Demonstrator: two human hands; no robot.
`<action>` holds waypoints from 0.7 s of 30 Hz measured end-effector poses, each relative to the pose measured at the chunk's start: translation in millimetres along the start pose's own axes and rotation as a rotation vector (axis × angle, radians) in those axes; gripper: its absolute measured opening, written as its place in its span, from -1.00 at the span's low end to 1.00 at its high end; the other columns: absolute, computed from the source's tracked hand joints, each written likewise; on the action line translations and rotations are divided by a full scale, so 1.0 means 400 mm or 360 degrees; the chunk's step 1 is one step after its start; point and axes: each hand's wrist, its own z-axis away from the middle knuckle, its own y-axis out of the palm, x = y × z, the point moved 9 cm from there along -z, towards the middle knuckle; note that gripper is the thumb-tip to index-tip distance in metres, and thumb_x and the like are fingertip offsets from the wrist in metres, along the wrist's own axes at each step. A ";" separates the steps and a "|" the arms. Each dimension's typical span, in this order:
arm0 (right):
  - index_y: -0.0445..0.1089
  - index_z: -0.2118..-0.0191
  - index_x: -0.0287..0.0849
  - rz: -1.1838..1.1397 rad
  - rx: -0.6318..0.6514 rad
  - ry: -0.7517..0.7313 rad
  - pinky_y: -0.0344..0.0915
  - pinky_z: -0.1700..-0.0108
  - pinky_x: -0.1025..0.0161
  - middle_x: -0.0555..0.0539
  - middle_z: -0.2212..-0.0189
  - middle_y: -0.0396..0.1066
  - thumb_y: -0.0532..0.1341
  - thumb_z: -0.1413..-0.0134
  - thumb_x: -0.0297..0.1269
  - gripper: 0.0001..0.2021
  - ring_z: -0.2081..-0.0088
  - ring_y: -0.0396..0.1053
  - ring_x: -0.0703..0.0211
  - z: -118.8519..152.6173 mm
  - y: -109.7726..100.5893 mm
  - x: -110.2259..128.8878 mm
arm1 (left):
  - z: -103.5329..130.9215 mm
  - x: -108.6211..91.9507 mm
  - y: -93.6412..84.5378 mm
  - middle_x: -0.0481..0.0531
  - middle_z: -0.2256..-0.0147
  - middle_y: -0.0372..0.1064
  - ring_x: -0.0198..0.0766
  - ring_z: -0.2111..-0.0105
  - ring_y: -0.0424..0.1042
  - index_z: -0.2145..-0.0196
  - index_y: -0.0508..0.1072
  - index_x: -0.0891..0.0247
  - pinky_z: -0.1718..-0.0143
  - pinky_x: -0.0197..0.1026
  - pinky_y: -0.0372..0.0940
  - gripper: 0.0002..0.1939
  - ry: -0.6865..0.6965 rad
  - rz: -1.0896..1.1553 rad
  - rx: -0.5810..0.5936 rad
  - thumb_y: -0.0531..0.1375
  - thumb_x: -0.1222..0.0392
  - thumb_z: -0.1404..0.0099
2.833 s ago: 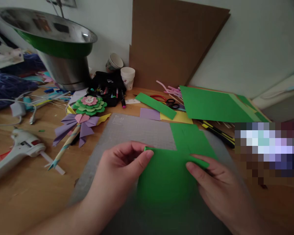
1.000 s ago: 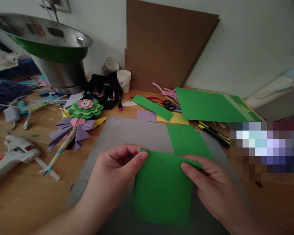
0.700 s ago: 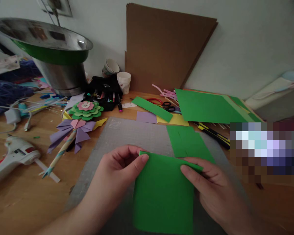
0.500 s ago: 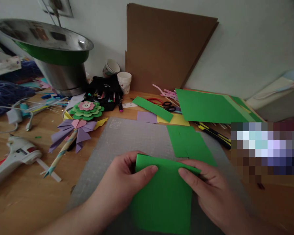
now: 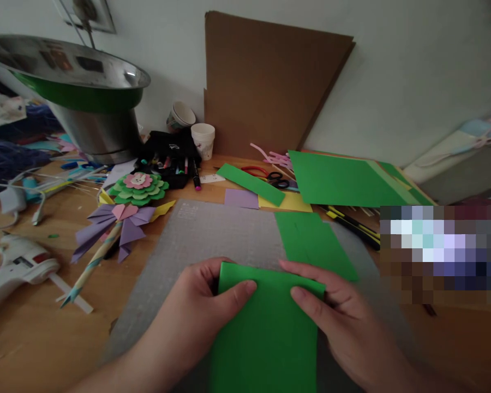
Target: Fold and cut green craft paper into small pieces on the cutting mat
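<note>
A green sheet of paper (image 5: 265, 333) is held between both hands over the grey cutting mat (image 5: 229, 229). My left hand (image 5: 213, 300) pinches its upper left corner, thumb on the front and fingers hidden behind. My right hand (image 5: 335, 305) grips the upper right corner, thumb in front, with the index finger lying along the top edge. Behind the right hand, another green piece (image 5: 315, 240) lies on the mat. Purple paper (image 5: 241, 198), yellow paper (image 5: 286, 202) and a green strip (image 5: 251, 184) are at the mat's far edge.
A glue gun (image 5: 24, 262) and a paper flower wand (image 5: 123, 218) lie at left. Behind stand a steel bowl (image 5: 85, 76), paper cups (image 5: 203, 141) and cardboard (image 5: 270, 82). Scissors (image 5: 279, 180), large green sheets (image 5: 339, 180) and a yellow-black cutter (image 5: 352, 226) sit at the back.
The view has shifted slightly. The held sheet's top right corner now lies more level with the rest, and my right index finger has come forward along the top edge.
</note>
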 end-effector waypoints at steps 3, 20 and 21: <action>0.43 0.03 0.10 0.0100 -0.0045 -0.0082 0.37 0.47 0.35 0.00 0.28 0.52 0.19 -0.08 -0.08 -0.69 0.42 0.44 0.22 0.002 -0.008 0.011 | 0.000 0.004 -0.004 -0.11 0.58 0.46 -0.41 0.61 0.40 0.53 0.43 0.27 0.57 -0.41 0.28 -0.78 -0.0034 -0.0045 -0.0018 0.36 0.12 -0.01; 0.47 0.10 0.07 0.0112 -0.0054 -0.0137 0.27 0.54 0.39 0.02 0.46 0.47 0.17 -0.10 -0.07 -0.73 0.52 0.33 0.28 -0.008 -0.003 0.021 | -0.007 -0.006 -0.018 -0.09 0.59 0.46 -0.38 0.62 0.41 0.56 0.42 0.28 0.58 -0.38 0.30 -0.76 -0.0036 -0.0075 -0.0077 0.38 0.12 0.03; 0.46 0.10 0.06 0.0118 -0.0055 -0.0132 0.25 0.56 0.39 0.02 0.48 0.46 0.17 -0.10 -0.07 -0.73 0.54 0.32 0.28 -0.007 -0.003 0.020 | -0.008 -0.006 -0.019 -0.10 0.60 0.46 -0.40 0.63 0.41 0.56 0.41 0.28 0.59 -0.39 0.29 -0.76 -0.0037 -0.0056 -0.0075 0.38 0.13 0.03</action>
